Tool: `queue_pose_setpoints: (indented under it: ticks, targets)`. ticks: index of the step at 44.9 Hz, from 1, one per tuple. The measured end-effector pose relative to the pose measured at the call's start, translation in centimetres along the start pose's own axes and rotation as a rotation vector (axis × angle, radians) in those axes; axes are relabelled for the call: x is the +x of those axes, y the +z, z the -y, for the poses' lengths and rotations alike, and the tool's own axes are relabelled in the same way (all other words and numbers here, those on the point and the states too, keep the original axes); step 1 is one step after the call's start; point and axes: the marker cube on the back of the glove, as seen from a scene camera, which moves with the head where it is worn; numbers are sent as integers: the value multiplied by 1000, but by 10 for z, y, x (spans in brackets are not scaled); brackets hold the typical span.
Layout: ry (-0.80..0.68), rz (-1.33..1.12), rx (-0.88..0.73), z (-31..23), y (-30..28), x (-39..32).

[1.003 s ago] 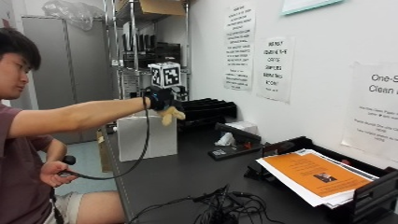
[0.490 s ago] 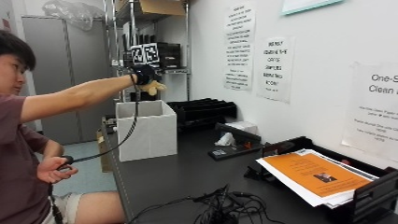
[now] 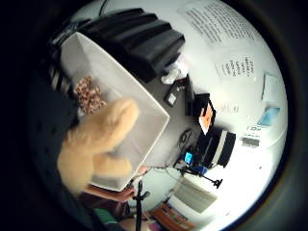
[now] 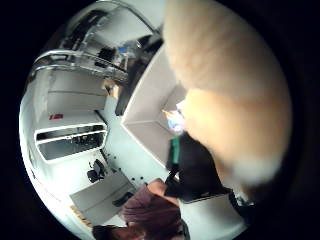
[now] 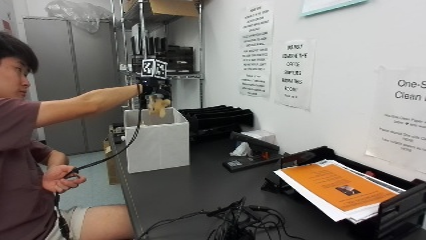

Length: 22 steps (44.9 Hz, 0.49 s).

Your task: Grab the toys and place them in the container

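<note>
My gloved right hand (image 5: 154, 90) is stretched out above the open top of the white container (image 5: 157, 140) at the far left end of the black table. It grips a tan plush toy (image 5: 159, 105), which hangs just above the container's rim. The little finger side palm view shows the tan plush toy (image 3: 96, 149) over the white container (image 3: 139, 115), with a speckled brown toy (image 3: 88, 94) lying inside on its floor. In the thumb side palm view the plush toy (image 4: 225, 85) fills much of the picture beside the container (image 4: 150, 110).
Black stacked trays (image 5: 216, 119) stand behind the container. A black stapler-like tool (image 5: 249, 157) and crumpled paper (image 5: 241, 149) lie mid-table. A paper tray with an orange sheet (image 5: 336, 187) sits at the right, cables (image 5: 233, 225) near the front edge. A metal shelf rack (image 5: 163, 50) stands behind.
The hand has carried the plush toy away from the table's middle toward the far left end, and now holds it right over the container's opening.
</note>
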Motion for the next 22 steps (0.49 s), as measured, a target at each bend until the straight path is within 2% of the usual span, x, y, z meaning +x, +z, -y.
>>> queue_pose_setpoints:
  ticks: [4, 22]
  targets:
    - [44, 31, -63, 2, 5, -1]
    - [-29, 19, 45, -16, -3, 12]
